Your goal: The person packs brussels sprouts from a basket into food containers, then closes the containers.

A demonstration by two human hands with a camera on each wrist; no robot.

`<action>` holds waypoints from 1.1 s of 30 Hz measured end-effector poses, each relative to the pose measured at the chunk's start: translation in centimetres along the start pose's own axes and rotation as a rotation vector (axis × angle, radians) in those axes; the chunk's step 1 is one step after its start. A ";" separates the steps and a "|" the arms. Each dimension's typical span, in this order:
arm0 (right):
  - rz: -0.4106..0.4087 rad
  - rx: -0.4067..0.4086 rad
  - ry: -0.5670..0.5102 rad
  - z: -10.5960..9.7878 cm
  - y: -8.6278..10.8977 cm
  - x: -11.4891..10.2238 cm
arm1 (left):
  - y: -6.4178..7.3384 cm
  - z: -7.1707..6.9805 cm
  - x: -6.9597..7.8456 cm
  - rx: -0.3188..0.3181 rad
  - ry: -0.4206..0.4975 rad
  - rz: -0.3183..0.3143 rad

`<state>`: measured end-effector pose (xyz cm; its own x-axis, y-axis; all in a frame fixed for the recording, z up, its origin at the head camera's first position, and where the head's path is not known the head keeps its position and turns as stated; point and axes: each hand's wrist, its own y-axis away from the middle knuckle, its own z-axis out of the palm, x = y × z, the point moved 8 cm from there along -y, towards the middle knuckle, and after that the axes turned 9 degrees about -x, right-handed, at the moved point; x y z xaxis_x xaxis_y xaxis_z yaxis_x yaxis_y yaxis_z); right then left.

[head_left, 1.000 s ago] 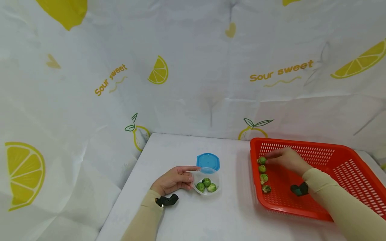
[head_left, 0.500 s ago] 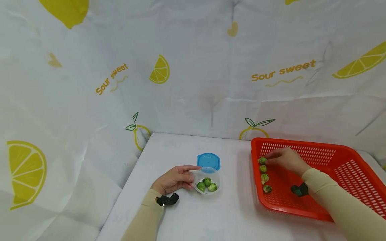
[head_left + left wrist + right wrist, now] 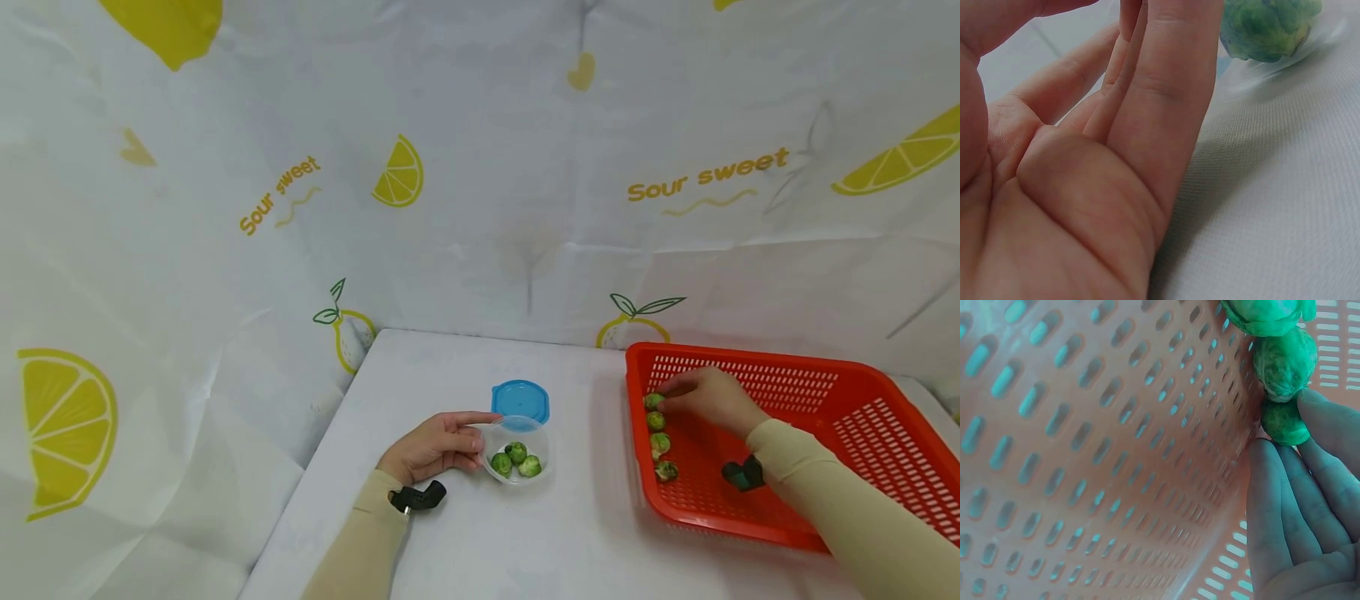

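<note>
My left hand (image 3: pixel 435 448) holds the left side of a small clear plastic bowl (image 3: pixel 542 479), thumb at its wall and index finger along the far rim. Three green Brussels sprouts (image 3: pixel 529 466) lie in the bowl; one sprout (image 3: pixel 1269 28) also shows beyond the fingers in the left wrist view. Inside a red basket (image 3: pixel 757 521), several Brussels sprouts (image 3: pixel 656 422) stand in a row along the left wall. My right hand (image 3: pixel 712 400) pinches the farthest sprout (image 3: pixel 1285 422) of that row between thumb and fingers; the fingers partly hide it in the head view.
A blue lid (image 3: pixel 520 400) lies on the white table (image 3: pixel 555 542) just behind the bowl. Perforated basket walls surround my right hand. A white cloth (image 3: pixel 480 208) printed with lemons hangs behind the table and along its left.
Both hands, the bowl and the sprouts keep nearly the same places. The whole head view has shifted very slightly.
</note>
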<state>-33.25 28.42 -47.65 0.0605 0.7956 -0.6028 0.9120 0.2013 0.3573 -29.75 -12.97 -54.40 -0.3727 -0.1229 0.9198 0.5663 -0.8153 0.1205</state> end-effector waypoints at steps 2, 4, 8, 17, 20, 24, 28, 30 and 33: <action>0.001 -0.001 -0.003 0.1 0.0 -0.1 | 0.0 0.0 0.0 0.004 0.001 -0.004; 0.002 -0.006 -0.008 0.1 0.0 -0.2 | 0.0 0.0 -0.1 0.007 0.001 -0.006; -0.001 -0.011 -0.009 0.1 0.0 -0.2 | 0.0 0.1 0.0 0.001 -0.008 0.002; -0.019 -0.005 0.009 -1.0 0.8 -0.1 | 0.0 0.1 0.0 0.007 -0.007 0.001; -0.024 -0.009 -0.003 -1.5 1.5 -0.5 | 0.0 0.0 0.0 0.010 0.002 -0.001; -0.026 -0.003 -0.014 -2.2 2.8 -1.5 | 0.1 0.0 0.1 0.004 0.007 0.001; -0.032 0.016 0.000 -2.7 4.2 -2.6 | 0.2 0.1 0.1 0.005 0.006 0.001; -0.036 0.027 0.007 -2.8 4.8 -2.9 | 0.2 0.2 0.1 0.002 0.005 0.007; -0.045 0.039 0.017 -3.0 5.7 -3.3 | 0.1 0.3 0.1 -0.001 0.005 0.010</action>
<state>-29.47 28.64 -41.49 0.0124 0.7958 -0.6054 0.9290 0.2148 0.3014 -29.55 -12.88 -54.21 -0.3705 -0.1342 0.9191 0.5697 -0.8143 0.1108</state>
